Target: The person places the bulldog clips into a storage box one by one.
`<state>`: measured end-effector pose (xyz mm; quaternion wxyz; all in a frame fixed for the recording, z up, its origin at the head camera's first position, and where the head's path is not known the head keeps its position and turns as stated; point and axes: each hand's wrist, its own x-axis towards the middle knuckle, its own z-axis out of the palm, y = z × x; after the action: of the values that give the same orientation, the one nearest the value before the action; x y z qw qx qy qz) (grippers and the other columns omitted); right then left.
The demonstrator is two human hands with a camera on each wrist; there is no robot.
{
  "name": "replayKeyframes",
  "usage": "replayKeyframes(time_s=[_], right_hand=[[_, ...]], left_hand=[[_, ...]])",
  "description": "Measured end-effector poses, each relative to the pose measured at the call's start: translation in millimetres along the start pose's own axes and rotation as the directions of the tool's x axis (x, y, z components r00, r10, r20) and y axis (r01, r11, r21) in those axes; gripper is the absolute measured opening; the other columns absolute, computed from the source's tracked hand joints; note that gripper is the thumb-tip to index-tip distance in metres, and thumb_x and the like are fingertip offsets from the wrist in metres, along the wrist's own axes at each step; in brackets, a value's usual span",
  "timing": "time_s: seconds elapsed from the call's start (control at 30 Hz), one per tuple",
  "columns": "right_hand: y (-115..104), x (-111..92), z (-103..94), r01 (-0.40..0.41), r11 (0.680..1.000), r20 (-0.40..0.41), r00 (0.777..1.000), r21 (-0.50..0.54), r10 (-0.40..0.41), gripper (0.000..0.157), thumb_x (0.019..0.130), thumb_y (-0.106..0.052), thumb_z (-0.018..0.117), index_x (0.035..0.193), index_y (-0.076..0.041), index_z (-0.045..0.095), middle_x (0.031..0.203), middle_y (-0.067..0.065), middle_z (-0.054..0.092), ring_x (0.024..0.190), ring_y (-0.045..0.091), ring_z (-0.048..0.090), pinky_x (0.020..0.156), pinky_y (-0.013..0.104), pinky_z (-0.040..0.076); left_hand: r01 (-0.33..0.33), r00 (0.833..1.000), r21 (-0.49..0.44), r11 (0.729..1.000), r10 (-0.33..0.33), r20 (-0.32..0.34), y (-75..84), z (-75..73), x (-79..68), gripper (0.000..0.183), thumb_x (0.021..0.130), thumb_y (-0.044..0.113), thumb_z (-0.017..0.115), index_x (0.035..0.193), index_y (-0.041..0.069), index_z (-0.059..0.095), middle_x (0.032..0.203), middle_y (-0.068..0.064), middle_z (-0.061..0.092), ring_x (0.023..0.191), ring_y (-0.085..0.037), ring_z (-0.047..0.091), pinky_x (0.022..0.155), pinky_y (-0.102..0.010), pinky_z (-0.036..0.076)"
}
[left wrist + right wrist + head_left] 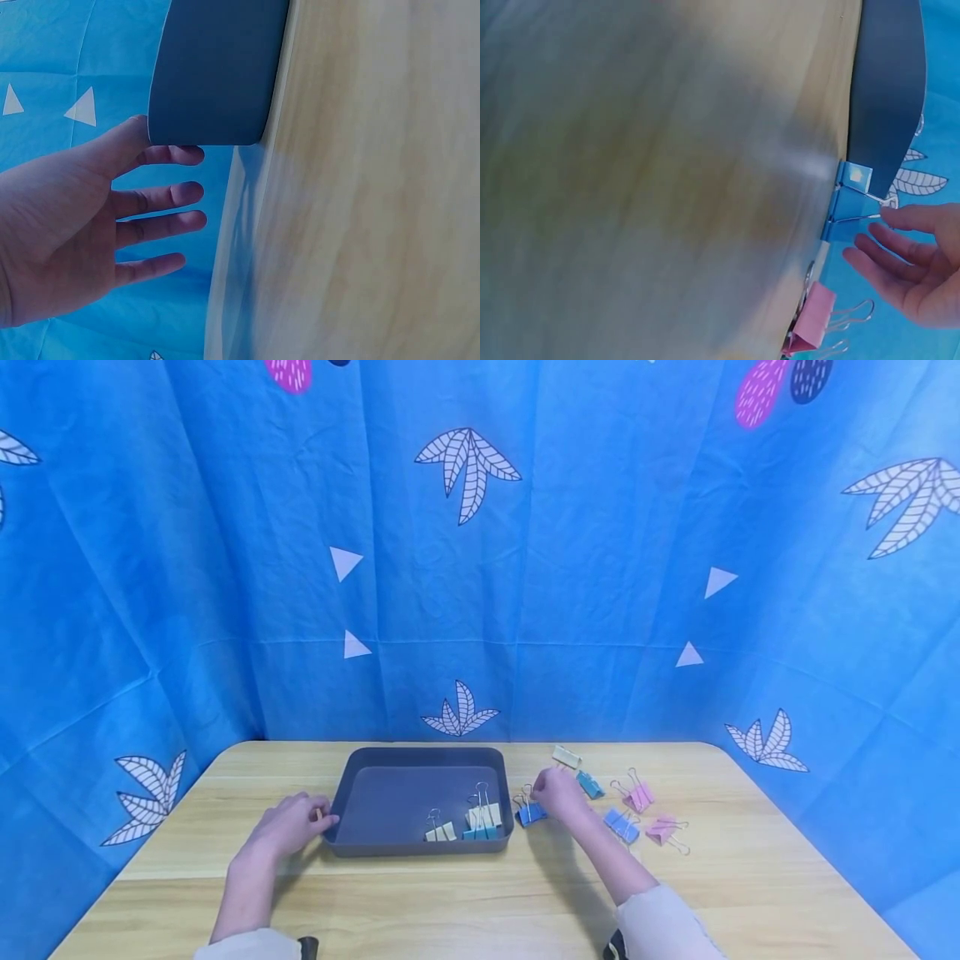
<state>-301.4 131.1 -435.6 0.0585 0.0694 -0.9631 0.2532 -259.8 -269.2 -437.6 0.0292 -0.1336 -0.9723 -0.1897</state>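
My left hand (292, 825) is at the left wall of a dark grey tray (397, 850). In the left wrist view its thumb reaches over the rim, while the other fingers extend loosely along the outside. My right hand (561, 793) pinches the wire handles of a blue binder clip (532, 813) by the tray's right wall. The right wrist view shows the thumb at the handle ends of this blue clip (853, 196). Inside the tray, at the right front, are pale yellow binder clips (441, 832) and a teal binder clip (480, 833).
Right of the tray lie more binder clips: a pale yellow one (567, 757), a teal one (590, 785), a blue one (622, 826) and two pink ones (640, 797). A blue curtain (600, 568) hangs round the wooden table (420, 910).
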Motion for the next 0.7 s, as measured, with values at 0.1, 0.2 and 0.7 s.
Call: replayKeyframes(time_s=[0.1,0.2,0.7], right_hand=[[0.6,1.1,2.8,-0.019,1.000,0.025,1.000,0.009,0.019,0.004,0.077,-0.004,0.069,0.076,-0.002,0.065,0.072,0.006,0.062,0.066,0.020,0.057,0.064,0.034,0.049],[1.2,1.9,5.2,-0.025,1.000,0.037,0.999,0.011,0.025,0.004,0.077,-0.005,0.069,0.076,-0.002,0.066,0.073,0.006,0.062,0.067,0.020,0.057,0.065,0.034,0.049],[0.5,2.3,6.8,0.013,0.999,0.025,1.000,-0.038,-0.012,0.005,0.077,-0.002,0.067,0.073,-0.002,0.067,0.073,0.007,0.064,0.067,0.020,0.058,0.067,0.037,0.049]], left_hand=[[0.000,1.000,0.001,1.000,0.000,-0.001,0.4,-0.5,-0.2,0.013,0.087,0.023,0.063,0.089,0.011,0.063,0.078,0.001,0.052,0.071,-0.016,0.050,0.060,-0.038,0.041],[-0.003,1.000,0.004,1.000,0.003,-0.003,0.2,-0.5,-0.2,0.013,0.087,0.023,0.063,0.089,0.010,0.063,0.078,0.001,0.052,0.071,-0.017,0.050,0.060,-0.038,0.041],[0.001,1.000,-0.009,1.000,-0.001,0.000,-1.3,-0.1,0.1,0.013,0.087,0.024,0.063,0.090,0.011,0.063,0.079,0.001,0.052,0.072,-0.016,0.050,0.062,-0.039,0.041]])
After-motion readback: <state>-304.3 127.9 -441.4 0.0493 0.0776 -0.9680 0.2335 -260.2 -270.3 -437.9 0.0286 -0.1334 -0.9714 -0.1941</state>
